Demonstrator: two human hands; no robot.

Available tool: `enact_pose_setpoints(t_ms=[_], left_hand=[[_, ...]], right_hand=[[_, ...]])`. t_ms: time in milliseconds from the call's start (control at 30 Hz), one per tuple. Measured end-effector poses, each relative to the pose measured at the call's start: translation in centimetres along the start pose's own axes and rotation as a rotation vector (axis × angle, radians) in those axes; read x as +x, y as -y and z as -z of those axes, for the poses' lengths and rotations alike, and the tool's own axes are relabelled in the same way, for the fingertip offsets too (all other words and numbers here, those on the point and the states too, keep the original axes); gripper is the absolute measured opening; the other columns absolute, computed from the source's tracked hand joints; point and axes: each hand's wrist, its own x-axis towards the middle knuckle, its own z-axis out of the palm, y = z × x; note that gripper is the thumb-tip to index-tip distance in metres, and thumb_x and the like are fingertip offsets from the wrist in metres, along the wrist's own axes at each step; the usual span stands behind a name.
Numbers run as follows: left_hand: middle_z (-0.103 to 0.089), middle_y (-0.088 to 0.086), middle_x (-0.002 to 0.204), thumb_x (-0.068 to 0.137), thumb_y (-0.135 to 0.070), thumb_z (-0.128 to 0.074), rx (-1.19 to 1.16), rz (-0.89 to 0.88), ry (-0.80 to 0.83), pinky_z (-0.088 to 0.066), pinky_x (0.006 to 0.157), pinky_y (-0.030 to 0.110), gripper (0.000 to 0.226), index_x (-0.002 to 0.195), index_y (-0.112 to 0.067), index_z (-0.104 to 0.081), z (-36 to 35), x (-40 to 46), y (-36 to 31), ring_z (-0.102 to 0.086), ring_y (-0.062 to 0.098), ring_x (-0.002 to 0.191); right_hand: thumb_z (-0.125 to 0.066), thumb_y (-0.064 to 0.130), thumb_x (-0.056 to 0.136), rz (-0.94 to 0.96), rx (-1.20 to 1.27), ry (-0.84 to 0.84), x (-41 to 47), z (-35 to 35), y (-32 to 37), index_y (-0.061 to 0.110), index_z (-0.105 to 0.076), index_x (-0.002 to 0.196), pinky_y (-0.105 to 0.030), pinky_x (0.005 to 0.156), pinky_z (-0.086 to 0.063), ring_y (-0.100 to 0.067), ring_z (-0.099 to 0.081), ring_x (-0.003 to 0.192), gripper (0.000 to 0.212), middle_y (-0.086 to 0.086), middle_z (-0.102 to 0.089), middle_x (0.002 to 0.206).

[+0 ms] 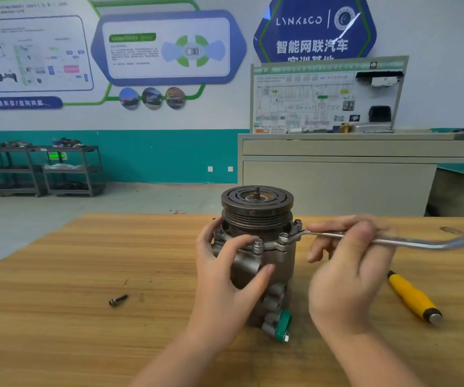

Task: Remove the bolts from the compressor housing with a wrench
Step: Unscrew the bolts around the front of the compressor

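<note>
gripping the compressor housing (256,263), left hand (225,277) curled; right hand (348,263) pinching the wrench (393,241) on a bolt (284,238)

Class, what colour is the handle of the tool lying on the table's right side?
Yellow handle, with a metal end cap; head view.

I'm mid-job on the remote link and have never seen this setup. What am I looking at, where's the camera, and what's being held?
There is no machine here: these are a person's two bare hands, filmed by one camera worn on their head, looking forward and down. A compressor stands upright on a wooden table, pulley end up. The left hand wraps round its body to steady it. The right hand holds a wrench, whose head sits at a bolt on the housing's right rim. More bolts stand around that rim. One loose bolt lies on the table to the left. A yellow-handled tool lies to the right, untouched.
</note>
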Motion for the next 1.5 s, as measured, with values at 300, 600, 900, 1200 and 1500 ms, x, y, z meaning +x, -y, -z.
enact_pose_setpoints(t_ms=[300,600,900,1200,1500], left_hand=[[-0.015,-0.031,0.143,0.074,-0.025,-0.080,-0.005,0.012,0.002,-0.015,0.107,0.002,0.042,0.101,-0.048,-0.057,0.1,0.0,-0.2,-0.016,-0.008,0.137],[-0.018,-0.030,0.140,0.074,-0.026,-0.080,0.024,0.006,0.023,-0.013,0.104,-0.002,0.042,0.102,-0.049,-0.058,0.4,0.2,-0.4,-0.014,-0.014,0.134],[-0.028,-0.017,0.140,0.074,-0.025,-0.082,0.032,-0.019,0.002,-0.017,0.108,0.005,0.045,0.102,-0.049,-0.056,0.5,0.2,-0.4,-0.022,0.000,0.138],[-0.025,-0.021,0.141,0.074,-0.023,-0.080,0.001,0.016,0.018,-0.016,0.105,0.000,0.040,0.102,-0.044,-0.060,0.5,0.3,-0.6,-0.017,-0.011,0.135],[-0.024,-0.022,0.142,0.074,-0.022,-0.080,0.002,0.017,0.015,-0.018,0.106,0.001,0.042,0.103,-0.045,-0.059,0.5,0.3,-0.8,-0.018,-0.014,0.134]], right_hand=[[-0.033,0.016,0.103,-1.102,0.657,-0.057,5.1,2.8,-2.6,0.009,-0.053,0.091,-0.022,0.050,-0.052,-0.015,-0.063,0.053,0.025,-0.011,-0.069,0.069],[-0.034,0.033,0.101,-0.184,-0.020,0.125,1.8,1.6,-0.3,0.038,-0.045,0.092,-0.032,0.062,-0.054,-0.016,-0.063,0.056,0.015,-0.003,-0.068,0.084],[-0.035,0.029,0.104,0.370,-0.111,0.437,-1.0,1.3,-0.9,0.013,-0.046,0.102,-0.017,0.073,-0.047,-0.002,-0.055,0.076,0.019,-0.005,-0.057,0.095],[-0.028,0.019,0.105,-0.909,0.516,-0.112,3.2,1.9,-2.2,0.012,-0.048,0.086,-0.021,0.045,-0.044,-0.016,-0.052,0.042,0.028,-0.010,-0.065,0.061],[-0.035,0.025,0.104,-0.533,0.303,-0.099,2.3,1.4,-1.1,0.019,-0.047,0.086,-0.024,0.053,-0.052,-0.016,-0.062,0.050,0.022,-0.006,-0.070,0.070]])
